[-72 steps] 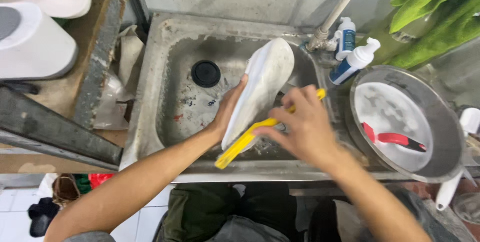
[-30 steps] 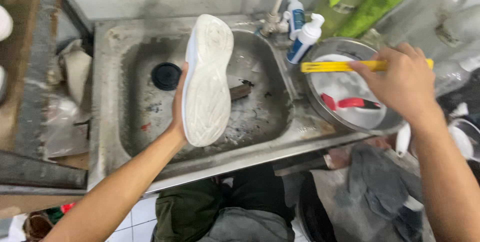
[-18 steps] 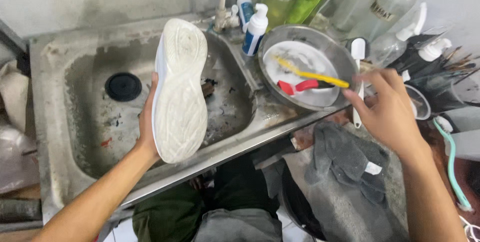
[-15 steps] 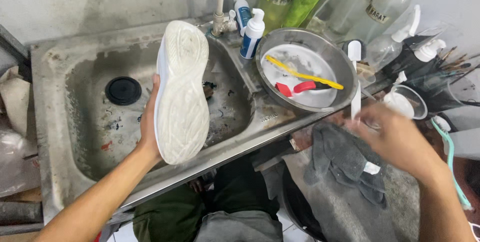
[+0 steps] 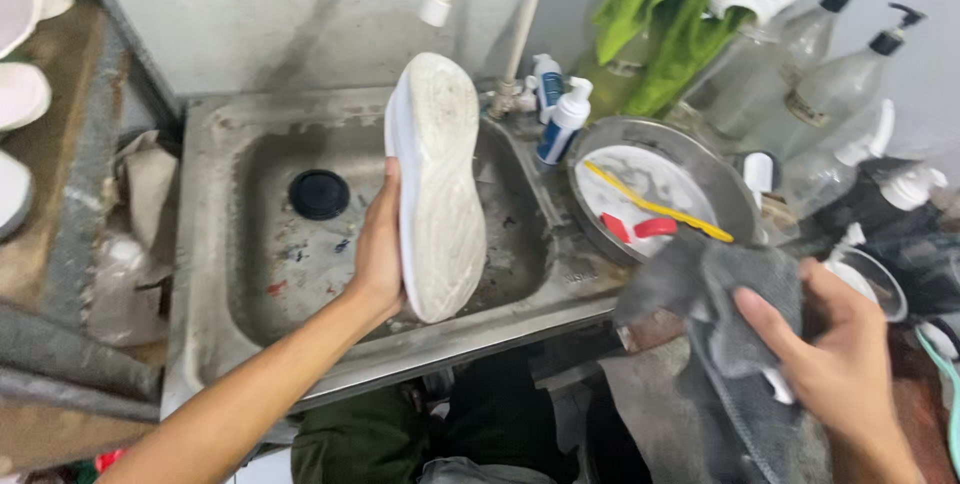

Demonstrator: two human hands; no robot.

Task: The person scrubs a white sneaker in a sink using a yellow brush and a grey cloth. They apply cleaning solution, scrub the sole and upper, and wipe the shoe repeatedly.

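Since half a second ago, the right hand (image 5: 835, 364) has moved from empty air to a grey cloth (image 5: 730, 314) and now pinches it between thumb and fingers, at 4 o'clock from the sink (image 5: 215, 244). As I judge, the brushing is finished: the yellow brush (image 5: 655, 206) lies in the metal bowl (image 5: 735, 189), and the wiping is not yet begun. The left hand (image 5: 380, 249) is wrapped around the edge of the white shoe (image 5: 440, 184), held over the sink, sole toward the camera. Its long axis runs from 12 to 6 o'clock, tilted slightly; which end is the toe, I cannot tell.
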